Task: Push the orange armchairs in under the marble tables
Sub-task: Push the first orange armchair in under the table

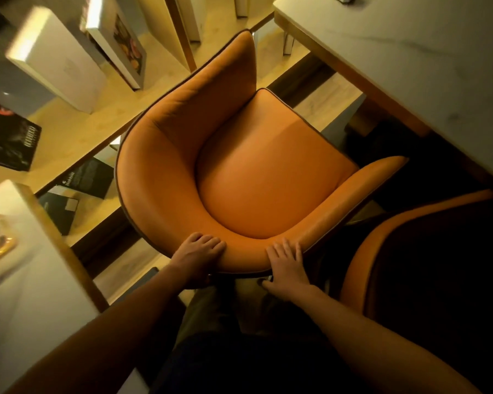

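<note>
Both hands gripped the curved backrest of the orange armchair [239, 177], left hand [197, 255] and right hand [286, 267] spaced apart for an even shove. The chair stood clear of the marble table [410, 52], front angled toward its edge, not yet under it.

Wood floor [336, 95] – orange armchair [268, 177] standing on it, beside marble table [410, 52].
</note>
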Available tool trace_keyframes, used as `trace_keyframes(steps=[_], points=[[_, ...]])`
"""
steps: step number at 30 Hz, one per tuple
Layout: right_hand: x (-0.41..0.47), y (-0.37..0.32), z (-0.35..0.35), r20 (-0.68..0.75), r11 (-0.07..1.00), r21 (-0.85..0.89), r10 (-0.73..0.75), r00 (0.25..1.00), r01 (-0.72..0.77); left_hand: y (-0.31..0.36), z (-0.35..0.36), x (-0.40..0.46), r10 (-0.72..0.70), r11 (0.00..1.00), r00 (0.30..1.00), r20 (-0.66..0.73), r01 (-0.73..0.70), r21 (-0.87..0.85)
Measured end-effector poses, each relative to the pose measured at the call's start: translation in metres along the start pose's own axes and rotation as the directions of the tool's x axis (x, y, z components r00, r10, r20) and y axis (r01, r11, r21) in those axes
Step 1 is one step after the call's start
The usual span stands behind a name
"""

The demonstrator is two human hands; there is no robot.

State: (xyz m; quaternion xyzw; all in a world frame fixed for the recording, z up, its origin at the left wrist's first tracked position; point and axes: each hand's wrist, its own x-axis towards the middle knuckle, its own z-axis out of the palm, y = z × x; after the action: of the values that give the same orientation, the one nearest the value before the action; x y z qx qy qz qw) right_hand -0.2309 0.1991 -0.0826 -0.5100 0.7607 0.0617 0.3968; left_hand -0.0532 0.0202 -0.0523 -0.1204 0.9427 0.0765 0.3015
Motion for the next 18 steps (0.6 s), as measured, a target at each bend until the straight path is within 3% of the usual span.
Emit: trace_keyframes(steps=[9,18], points=[[0.008,-0.079,-0.005,-0.015,0.987,0.149,0.062,0.998,-0.059,-0.116,-0.021,-0.026,0.268,0.959,0.963,0.017,-0.269,0.090],[0.024,-0.143,-0.003,-0.098,0.971,0.222,0.117,0.988,-0.093,-0.143,-0.017,-0.021,0.370,0.920,0.929,-0.013,-0.364,0.143]])
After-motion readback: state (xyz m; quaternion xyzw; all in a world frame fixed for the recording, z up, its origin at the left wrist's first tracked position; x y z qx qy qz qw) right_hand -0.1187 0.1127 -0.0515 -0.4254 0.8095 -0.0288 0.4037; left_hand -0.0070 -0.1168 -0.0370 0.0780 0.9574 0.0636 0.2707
